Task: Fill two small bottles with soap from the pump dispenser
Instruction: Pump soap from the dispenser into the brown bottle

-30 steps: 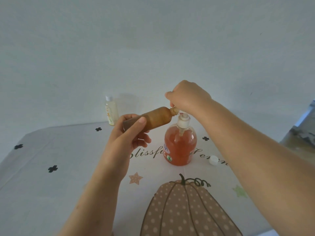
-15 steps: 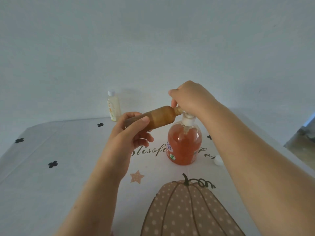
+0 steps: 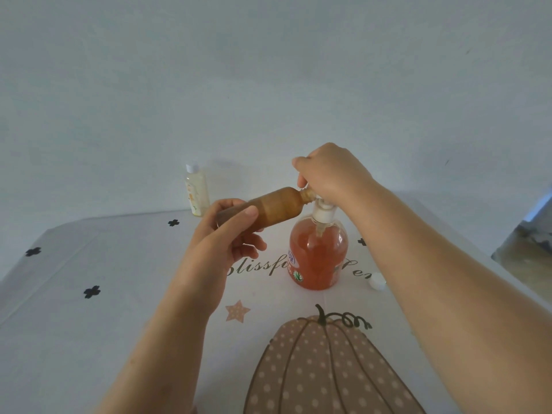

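Observation:
My left hand (image 3: pixel 222 243) grips a small brownish bottle (image 3: pixel 276 206) by its base and holds it nearly level, neck pointing right. The neck sits at the pump head of the orange soap dispenser (image 3: pixel 318 255), which stands on the table. My right hand (image 3: pixel 328 171) curls over the pump head and hides the nozzle and the bottle's mouth. A second small bottle (image 3: pixel 196 191), clear with pale yellow contents and a white cap, stands upright at the back of the table near the wall.
A small white cap (image 3: pixel 377 282) lies on the tablecloth (image 3: pixel 89 324) right of the dispenser, partly behind my right forearm. The cloth carries a large pumpkin print (image 3: pixel 322 372) at the front. A plain wall rises just behind the table.
The camera view has drifted slightly. My right hand has stayed on the pump head and my left hand has kept the bottle at the nozzle; no clear motion of either.

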A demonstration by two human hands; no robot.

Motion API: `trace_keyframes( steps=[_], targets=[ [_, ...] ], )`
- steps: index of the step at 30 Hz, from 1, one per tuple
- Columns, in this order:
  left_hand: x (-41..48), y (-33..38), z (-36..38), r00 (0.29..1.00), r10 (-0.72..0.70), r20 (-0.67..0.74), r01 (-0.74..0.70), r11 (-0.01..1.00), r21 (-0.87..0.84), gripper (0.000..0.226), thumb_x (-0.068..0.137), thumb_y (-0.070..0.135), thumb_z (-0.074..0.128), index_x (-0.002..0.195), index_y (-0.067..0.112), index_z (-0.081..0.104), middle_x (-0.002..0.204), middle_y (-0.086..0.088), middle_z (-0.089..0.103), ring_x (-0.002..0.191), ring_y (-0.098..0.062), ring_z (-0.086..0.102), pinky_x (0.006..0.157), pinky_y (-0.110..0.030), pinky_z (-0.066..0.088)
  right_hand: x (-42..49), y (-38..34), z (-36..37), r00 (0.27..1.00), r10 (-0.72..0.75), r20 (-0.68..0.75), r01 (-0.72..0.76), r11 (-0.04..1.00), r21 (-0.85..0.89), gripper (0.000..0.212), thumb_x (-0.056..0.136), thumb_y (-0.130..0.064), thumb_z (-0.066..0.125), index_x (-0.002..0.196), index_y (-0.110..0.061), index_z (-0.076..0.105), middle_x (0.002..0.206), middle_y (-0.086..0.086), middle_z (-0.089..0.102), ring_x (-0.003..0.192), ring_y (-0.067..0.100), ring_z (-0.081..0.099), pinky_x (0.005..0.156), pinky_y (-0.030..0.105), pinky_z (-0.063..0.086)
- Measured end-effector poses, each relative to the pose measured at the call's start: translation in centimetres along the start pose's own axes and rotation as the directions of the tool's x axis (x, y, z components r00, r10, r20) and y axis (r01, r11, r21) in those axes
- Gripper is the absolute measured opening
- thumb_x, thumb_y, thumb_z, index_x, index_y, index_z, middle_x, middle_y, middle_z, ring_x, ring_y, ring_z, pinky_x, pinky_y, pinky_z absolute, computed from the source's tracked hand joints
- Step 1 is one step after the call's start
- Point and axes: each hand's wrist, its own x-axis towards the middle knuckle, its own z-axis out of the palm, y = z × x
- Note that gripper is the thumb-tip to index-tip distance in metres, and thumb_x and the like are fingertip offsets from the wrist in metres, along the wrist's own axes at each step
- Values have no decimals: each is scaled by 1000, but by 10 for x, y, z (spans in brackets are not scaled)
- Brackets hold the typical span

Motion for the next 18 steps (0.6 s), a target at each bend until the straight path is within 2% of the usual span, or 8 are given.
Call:
trace_keyframes(
  steps=[5, 13, 18],
  targets=[
    [-2, 1, 0, 1000, 7, 16, -7, 1000, 2, 33, 79, 28, 65, 105, 10, 57, 80, -8, 67, 64, -24, 62, 56, -27, 48, -2, -5, -8, 999, -36, -3, 36, 993, -111, 34, 96, -33, 47, 97, -12, 73, 84, 4, 71, 72, 23, 62, 60, 28, 40],
    [0, 0, 0, 1000, -15, 0, 15, 1000, 9, 32, 77, 29, 66, 101, 10, 57, 78, -9, 67, 63, -23, 62, 55, -27, 48, 0, -6, -3, 1000, 3, 22, -1, 998, -56, 36, 96, -32, 46, 96, -12, 75, 78, 5, 72, 67, 23, 62, 64, 30, 44],
    [1, -1, -1, 1000, -9, -17, 10, 1000, 5, 29, 77, 28, 66, 99, 10, 58, 76, -10, 66, 62, -25, 62, 54, -27, 48, 3, -4, 1, 999, 40, 35, -38, 997, -73, 41, 100, -38, 40, 96, -14, 74, 79, 4, 70, 74, 24, 63, 71, 34, 46]
  ],
)
